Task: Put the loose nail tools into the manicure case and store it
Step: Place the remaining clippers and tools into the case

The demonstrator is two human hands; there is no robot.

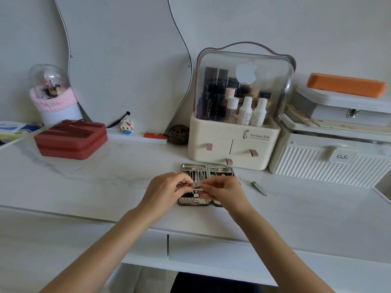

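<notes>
The manicure case (193, 203) lies open and flat on the white desk, two silver halves side by side, with several metal tools slotted in the left half. Above it, my left hand (167, 190) and my right hand (224, 192) both pinch one small silver nail tool (197, 184), held just over the case's middle. My right hand covers much of the right half. A loose silver nail clipper (258, 188) lies on the desk to the right of the case.
A cream cosmetics organiser (232, 149) with drawers stands right behind the case. A white ribbed box (330, 166) sits at the right, a red zip pouch (72, 139) at the left. A desk drawer front (211, 250) is below.
</notes>
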